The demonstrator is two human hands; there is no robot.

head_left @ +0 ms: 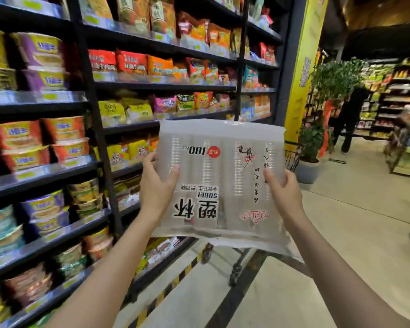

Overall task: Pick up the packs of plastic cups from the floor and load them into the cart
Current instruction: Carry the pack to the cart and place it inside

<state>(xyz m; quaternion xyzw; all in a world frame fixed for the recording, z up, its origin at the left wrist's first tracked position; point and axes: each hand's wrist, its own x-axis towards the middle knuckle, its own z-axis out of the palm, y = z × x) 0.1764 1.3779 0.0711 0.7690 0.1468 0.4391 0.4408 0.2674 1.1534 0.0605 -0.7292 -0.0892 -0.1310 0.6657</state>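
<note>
Head view, pack of plastic cups point(219, 183) held up at centre, print upside down, long axis 12 to 6 o'clock, left hand point(155, 185) and right hand point(285, 191) gripping its side edges, cart point(292, 157) partly hidden behind, shelves point(57, 162) at 9 o'clock, open floor point(355, 233) at 3 o'clock.

Glossy clear plastic cup pack point(220, 176)

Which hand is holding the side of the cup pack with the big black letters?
The left hand. Its thumb presses the pack of plastic cups beside the big black characters; the right hand grips the opposite edge.
</note>
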